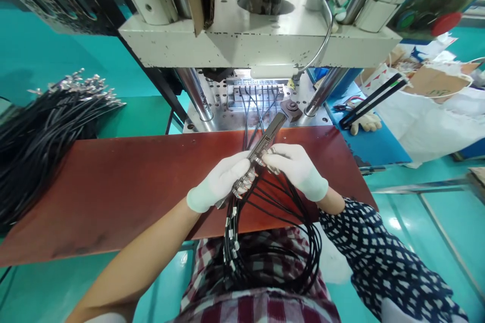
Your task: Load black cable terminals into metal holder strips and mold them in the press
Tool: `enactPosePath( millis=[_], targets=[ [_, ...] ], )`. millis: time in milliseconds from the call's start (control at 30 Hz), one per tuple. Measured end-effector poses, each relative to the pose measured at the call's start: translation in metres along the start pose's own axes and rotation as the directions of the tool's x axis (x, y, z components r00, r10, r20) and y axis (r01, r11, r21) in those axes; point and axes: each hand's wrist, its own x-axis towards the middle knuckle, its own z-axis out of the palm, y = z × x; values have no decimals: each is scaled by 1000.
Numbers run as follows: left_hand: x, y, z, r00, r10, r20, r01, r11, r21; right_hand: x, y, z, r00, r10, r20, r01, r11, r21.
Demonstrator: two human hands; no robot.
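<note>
My left hand (227,176), in a white glove, is closed around a long grey metal bar fixture (271,131) that slants up to the right over the board. Small metal connectors sit along the fixture near my left fingertips. My right hand (295,164), also gloved, pinches small metal cable ends against the fixture's right side. Black cables (278,194) run from there down into a coil (314,252) on my lap. White or silvery pieces show along the coil's left side. Exactly which cable end my right fingers hold is partly hidden.
A press (257,50) stands ahead, with cables running into a metal mould (237,96) on its bed. A reddish-brown board (125,186) lies before me. On the left is a large cable bundle (45,131); on the right are a glove (366,123) and white sacks (443,116).
</note>
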Motion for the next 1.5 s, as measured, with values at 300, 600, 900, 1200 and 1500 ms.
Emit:
enactPosePath(
  millis=[300,600,900,1200,1500],
  targets=[
    [1,8,-9,996,70,63,-85,957,276,0,-8,-12,992,40,122,-22,989,-145],
    [-2,-7,4,997,-74,18,74,997,-37,-2,-10,-13,990,55,128,-53,998,-21],
    [-3,-1,2,1000,6,29,-10,987,160,-4,-11,-13,991,72,115,-66,996,-58],
    [-1,-2,0,998,22,64,-48,899,435,-5,11,-10,991,52,124,-29,983,-179],
    [2,7,-2,998,-1,68,-11,985,172,-19,25,-16,991,121,-51,-99,945,312]
  ],
)
